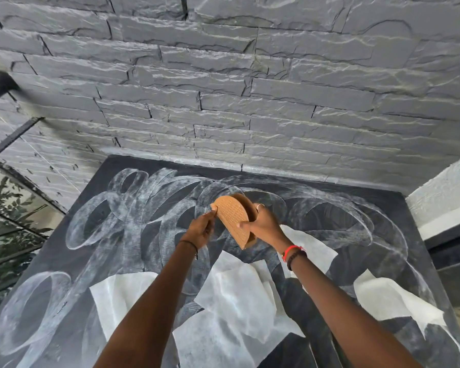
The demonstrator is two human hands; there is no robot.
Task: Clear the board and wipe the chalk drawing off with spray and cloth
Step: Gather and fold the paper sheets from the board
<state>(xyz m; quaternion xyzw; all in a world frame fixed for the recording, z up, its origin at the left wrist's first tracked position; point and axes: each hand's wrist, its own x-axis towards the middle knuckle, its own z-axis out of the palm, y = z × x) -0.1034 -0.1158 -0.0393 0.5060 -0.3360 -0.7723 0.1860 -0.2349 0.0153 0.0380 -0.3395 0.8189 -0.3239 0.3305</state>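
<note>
A large black board leans on a grey stone wall, covered with white chalk swirls. Several white paper sheets are stuck on its lower half. In front of the board's upper middle I hold a tan half-round cardboard piece. My right hand grips its right side and back. My left hand pinches its left edge between thumb and fingers. No spray bottle or cloth is in view.
The grey stone wall fills the upper view. A window or glass pane with foliage lies at the left. A white ledge juts out at the right, beside the board's edge.
</note>
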